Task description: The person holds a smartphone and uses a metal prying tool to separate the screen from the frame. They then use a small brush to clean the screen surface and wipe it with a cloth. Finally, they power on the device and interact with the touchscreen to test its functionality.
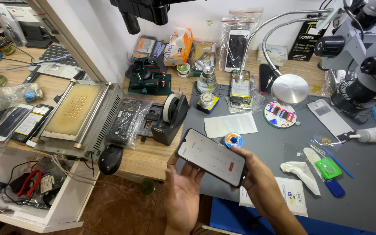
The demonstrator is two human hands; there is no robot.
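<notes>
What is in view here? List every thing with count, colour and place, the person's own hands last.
Dark glass-fronted smartphone: one, black, held over the grey mat's near edge.
Grey rubber work mat: one, grey, right half of the bench.
Black tape dispenser: one, black with a white roll, left of the mat.
Metal hot-plate machine: one, silver with a tan top, on the left.
Black computer mouse: one, black, at the wooden bench edge.
Round silver lamp head: one, silver, on a gooseneck above the mat.
Grey microscope: one, grey and black, top right.
Red-handled pliers: one, red, in the open white drawer.
Left hand: one, under the phone.
Right hand: one, gripping the phone's right end.
</notes>
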